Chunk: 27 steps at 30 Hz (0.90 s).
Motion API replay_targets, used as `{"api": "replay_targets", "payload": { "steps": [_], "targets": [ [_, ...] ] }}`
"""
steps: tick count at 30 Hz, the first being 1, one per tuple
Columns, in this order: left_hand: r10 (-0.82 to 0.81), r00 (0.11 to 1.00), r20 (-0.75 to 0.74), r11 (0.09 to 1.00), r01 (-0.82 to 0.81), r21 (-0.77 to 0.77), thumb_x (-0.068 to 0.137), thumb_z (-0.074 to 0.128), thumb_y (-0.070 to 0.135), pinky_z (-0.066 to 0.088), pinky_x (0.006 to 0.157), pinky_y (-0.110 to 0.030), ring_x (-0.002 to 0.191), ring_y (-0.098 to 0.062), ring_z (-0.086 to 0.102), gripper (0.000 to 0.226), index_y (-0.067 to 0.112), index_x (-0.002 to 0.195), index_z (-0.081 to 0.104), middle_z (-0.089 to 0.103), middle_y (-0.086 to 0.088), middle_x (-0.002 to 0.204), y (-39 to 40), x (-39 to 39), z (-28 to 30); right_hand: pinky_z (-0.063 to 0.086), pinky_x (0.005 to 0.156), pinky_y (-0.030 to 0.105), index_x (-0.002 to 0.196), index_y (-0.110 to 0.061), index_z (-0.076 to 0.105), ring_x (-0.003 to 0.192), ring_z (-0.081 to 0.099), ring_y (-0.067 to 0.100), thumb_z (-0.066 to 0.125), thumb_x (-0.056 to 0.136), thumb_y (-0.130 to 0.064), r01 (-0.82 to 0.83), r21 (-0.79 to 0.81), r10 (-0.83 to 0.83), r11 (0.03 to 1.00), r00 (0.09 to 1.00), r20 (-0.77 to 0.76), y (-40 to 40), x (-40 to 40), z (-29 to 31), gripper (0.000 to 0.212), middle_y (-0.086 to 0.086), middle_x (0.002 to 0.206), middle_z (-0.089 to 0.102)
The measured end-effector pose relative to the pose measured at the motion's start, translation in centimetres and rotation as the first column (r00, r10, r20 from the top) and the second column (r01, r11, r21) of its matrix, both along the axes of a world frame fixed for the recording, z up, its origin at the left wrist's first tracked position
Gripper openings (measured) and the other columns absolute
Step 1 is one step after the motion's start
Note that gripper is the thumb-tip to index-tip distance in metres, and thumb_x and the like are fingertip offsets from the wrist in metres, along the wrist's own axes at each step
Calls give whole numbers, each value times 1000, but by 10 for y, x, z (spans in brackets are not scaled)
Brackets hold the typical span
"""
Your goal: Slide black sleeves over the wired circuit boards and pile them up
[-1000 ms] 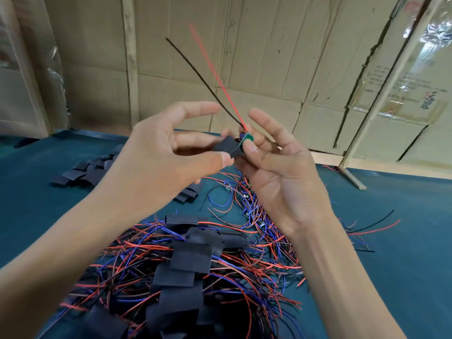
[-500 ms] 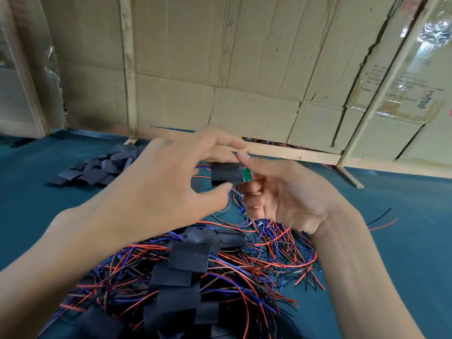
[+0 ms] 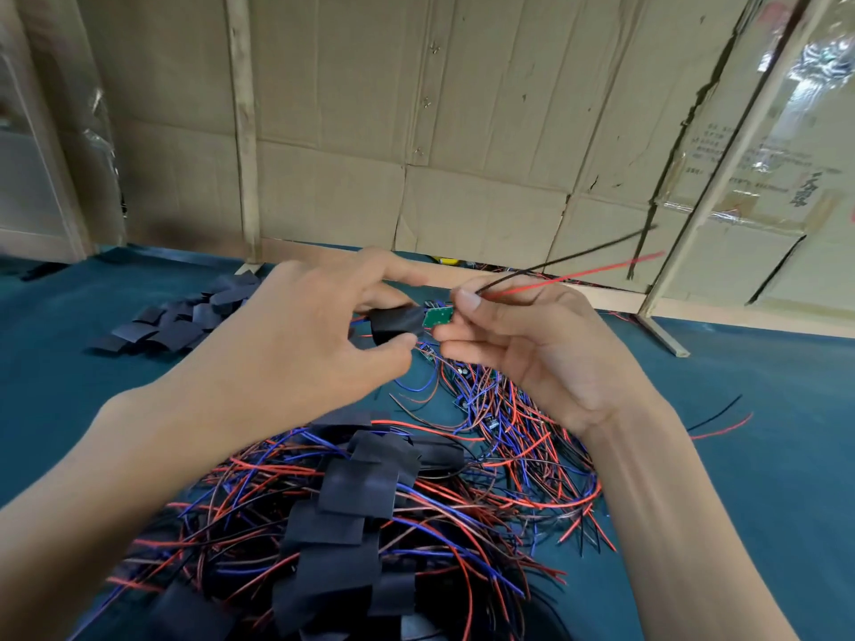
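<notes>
The left hand (image 3: 296,344) pinches the sleeve (image 3: 397,322) between thumb and fingers; the right hand (image 3: 532,344) pinches the board (image 3: 437,316) and its wires (image 3: 569,270), the board's green end showing just outside the sleeve's mouth. A skewed push could snag a corner and buckle the sleeve.

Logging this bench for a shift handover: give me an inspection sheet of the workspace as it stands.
Surface: teal mat.
Job's things: black sleeve part over green circuit board; finished pile near; loose sleeves far left.
Clutter: nothing seen.
Grips: left hand pinches sleeve; right hand pinches board's wires.
Cables: red and black leads stick out rightward; tangled wires on mat.
Surroundings: cardboard wall, wooden posts.
</notes>
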<state>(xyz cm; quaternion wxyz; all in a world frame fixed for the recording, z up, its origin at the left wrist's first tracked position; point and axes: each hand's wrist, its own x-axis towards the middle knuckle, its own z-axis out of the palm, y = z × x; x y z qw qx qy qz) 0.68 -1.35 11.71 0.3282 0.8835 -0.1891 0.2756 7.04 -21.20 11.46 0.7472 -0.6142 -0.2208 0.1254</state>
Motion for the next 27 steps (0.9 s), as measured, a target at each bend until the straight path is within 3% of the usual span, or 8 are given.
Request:
{"api": "replay_targets", "payload": {
  "steps": [3,7,13,16,19,20,22,27],
  "targets": [
    [-26,999,-29,1000,26,5,76,76,18,50,87,-25,87,-6,71,48,34,120,63,74,22,93,3,0,2,61,75,34,88,1,73,79,75,32,74,76,-4,2,7,-3,1000,993,119,1,-3,1,13,18,81,72],
    [-131,988,-82,987,122,-102,79,75,12,47,93,-11,92,5,69,50,28,124,61,74,23,95,12,4,2,60,86,38,83,-6,78,86,74,31,81,71,-1,45,-56,-31,997,973,227,-2,-7,4,13,16,92,75],
    [-218,966,-141,971,200,-133,90,67,15,53,91,-23,92,-5,72,47,31,133,56,75,15,101,16,8,-1,60,77,31,77,-2,76,80,71,25,78,68,5,68,22,-70,997,990,122,2,-8,4,12,15,86,73],
    [-227,950,-215,973,228,-25,97,57,29,54,82,-33,85,-12,70,52,42,145,40,70,19,109,17,12,-5,60,78,31,79,-2,75,80,73,28,75,73,10,104,17,-105,994,986,128,3,-6,2,13,17,88,74],
    [-149,974,-171,974,174,142,92,55,52,33,99,-4,115,20,47,64,57,147,23,52,43,126,14,14,-9,60,81,33,85,0,74,84,74,35,76,75,9,82,23,-84,996,987,139,2,-5,-1,13,21,94,74],
    [-135,976,-172,974,163,161,91,55,55,27,101,0,122,22,39,67,53,149,22,48,37,136,13,15,-11,60,82,35,85,-2,76,84,74,36,78,74,7,77,13,-78,997,985,156,2,-4,-1,14,20,94,75],
    [-114,978,-173,974,144,174,93,49,60,31,105,-12,127,6,46,69,38,154,24,52,14,144,9,18,-15,59,85,39,83,-9,79,81,74,34,84,69,-1,86,-34,-76,996,971,225,2,-4,-3,17,18,92,76],
    [-153,977,-148,985,164,62,82,43,63,49,92,-29,94,-7,65,77,38,153,26,72,9,101,6,18,-16,54,83,29,80,-17,78,86,73,22,86,68,-7,80,-76,-50,994,940,337,3,-3,-5,18,7,96,77]
  ]
}}
